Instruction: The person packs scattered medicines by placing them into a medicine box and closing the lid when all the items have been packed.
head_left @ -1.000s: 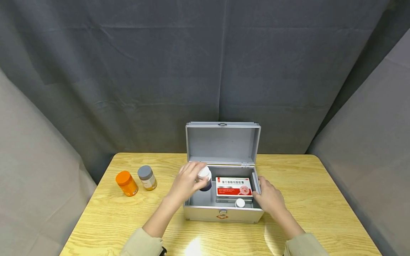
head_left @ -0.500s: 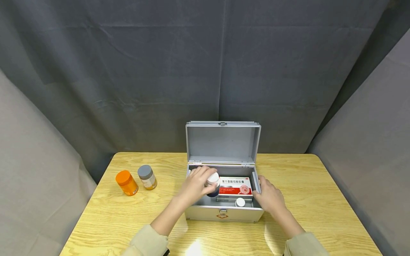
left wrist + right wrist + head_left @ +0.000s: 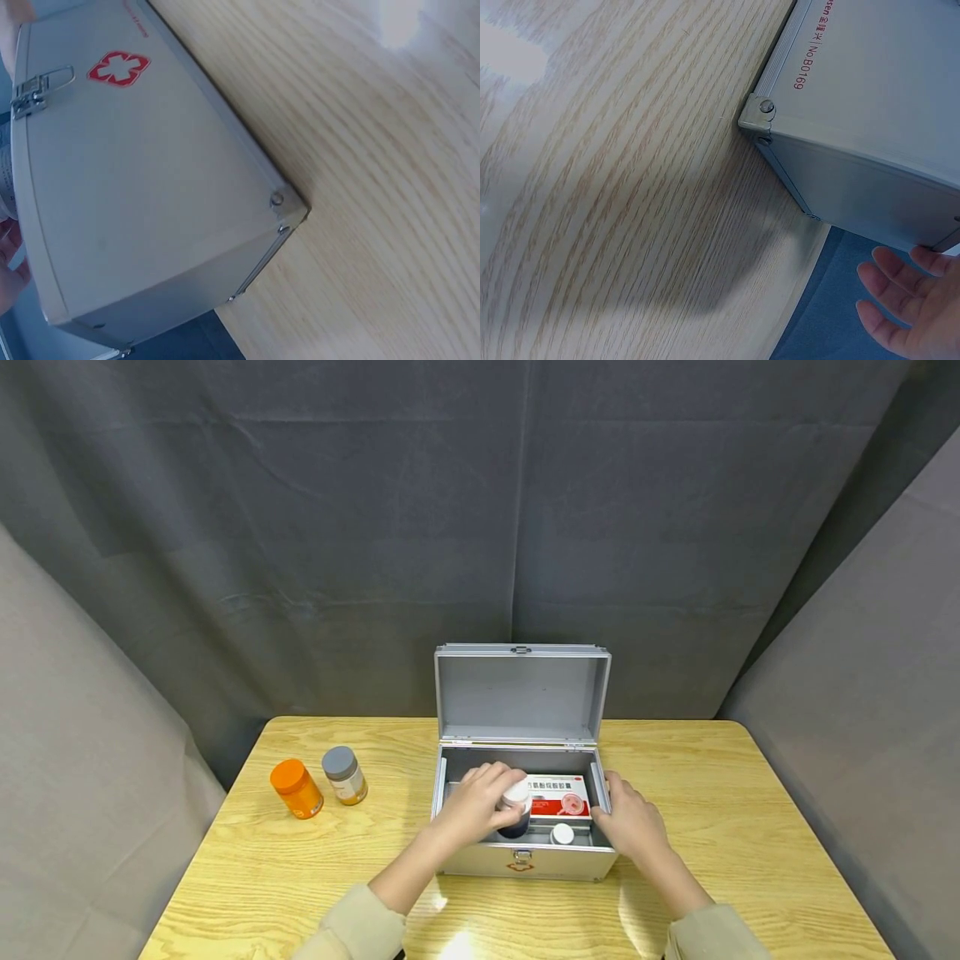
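In the head view, my left hand [image 3: 476, 803] grips a white-capped, dark-bodied pill bottle [image 3: 517, 827] inside an open silver first-aid box [image 3: 480, 862]. The left wrist view catches only the fingers [image 3: 10, 276] and a slice of the bottle [image 3: 6, 180] past the box's front rim. My right hand [image 3: 633, 822] holds the box's right wall, thumb over the rim; in the right wrist view its other fingers [image 3: 889, 289] spread outside that wall. A red-and-white medicine carton [image 3: 561, 795] lies in the box, partly hidden by the left hand, with a small white-capped bottle [image 3: 562, 834] before it.
An orange bottle [image 3: 297, 790] and a grey-capped bottle [image 3: 346, 776] stand on the wooden table [image 3: 240, 877] left of the box. The raised lid [image 3: 522, 693] rises at the back, in front of a dark curtain [image 3: 375, 543].
My left hand has carried the pill bottle rightward and toward the front wall, lower into the box, now covering the carton's left end. The right hand stays at the right wall.
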{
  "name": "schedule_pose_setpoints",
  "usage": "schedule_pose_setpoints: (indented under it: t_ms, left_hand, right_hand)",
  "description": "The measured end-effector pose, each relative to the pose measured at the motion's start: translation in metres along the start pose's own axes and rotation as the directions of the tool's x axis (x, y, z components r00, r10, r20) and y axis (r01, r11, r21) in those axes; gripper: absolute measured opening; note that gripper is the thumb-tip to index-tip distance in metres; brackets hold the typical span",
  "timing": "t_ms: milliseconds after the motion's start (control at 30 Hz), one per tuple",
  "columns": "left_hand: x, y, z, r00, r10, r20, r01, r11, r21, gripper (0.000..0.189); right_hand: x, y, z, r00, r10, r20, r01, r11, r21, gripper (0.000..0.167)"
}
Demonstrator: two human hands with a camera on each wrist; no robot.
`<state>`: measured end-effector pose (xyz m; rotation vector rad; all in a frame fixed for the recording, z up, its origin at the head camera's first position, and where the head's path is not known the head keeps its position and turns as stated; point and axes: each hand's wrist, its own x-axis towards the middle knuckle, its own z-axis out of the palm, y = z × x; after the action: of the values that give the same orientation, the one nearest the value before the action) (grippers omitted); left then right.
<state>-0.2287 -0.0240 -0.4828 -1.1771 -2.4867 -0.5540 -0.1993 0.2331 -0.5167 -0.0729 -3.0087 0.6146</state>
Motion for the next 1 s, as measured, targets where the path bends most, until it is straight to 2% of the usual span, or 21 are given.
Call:
schedule_pose_setpoints:
  t_ms: [400, 600, 700, 833, 1000]
  left_hand:
    - [0.0, 0.005, 0.017, 0.995, 0.044, 0.086, -0.045, 0.999, 0.005, 0.042]
    - [0.0, 0.004, 0.023, 0.987, 0.053, 0.152, -0.048, 0.998, -0.034, 0.039]
    - [0.001, 0.004, 0.024, 0.981, 0.086, 0.175, -0.078, 0.996, -0.051, 0.038]
    - [0.004, 0.002, 0.022, 0.966, 0.151, 0.209, -0.141, 0.988, -0.065, 0.037]
    - [0.011, -0.004, 0.021, 0.929, 0.223, 0.296, -0.212, 0.975, -0.069, 0.036]
  right_hand:
    - [0.0, 0.0, 0.0, 1.0, 0.0, 0.001, 0.0, 1.0, 0.001, 0.061]
    - [0.0, 0.0, -0.001, 1.0, -0.002, -0.003, 0.002, 1.0, 0.004, 0.062]
    - [0.0, 0.0, 0.0, 1.0, -0.005, -0.005, 0.005, 1.0, 0.0, 0.062]
    - [0.0, 0.001, 0.001, 1.0, -0.011, -0.015, 0.011, 1.0, -0.001, 0.062]
    - [0.0, 0.002, 0.003, 0.999, -0.017, -0.034, 0.017, 1.0, 0.002, 0.06]
